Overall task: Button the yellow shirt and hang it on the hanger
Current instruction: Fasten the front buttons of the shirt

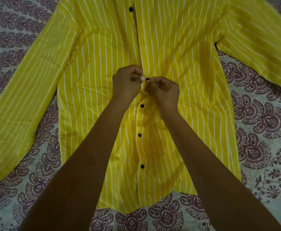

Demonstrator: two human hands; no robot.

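A left hand (126, 82) and right hand (164, 88), close together, pinch the front edges of a yellow white-striped shirt (178, 47) lying flat on a paisley-print bedspread (253, 130), apparently working its fourth small black button (147, 79) through; the next move likely calls for shifting up to the unfastened buttons above.

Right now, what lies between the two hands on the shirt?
In the head view, one black button sits between the left hand and the right hand, on the yellow shirt that both hands pinch.

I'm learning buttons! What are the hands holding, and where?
The left hand and right hand pinch the yellow shirt by its front edges at a black button.
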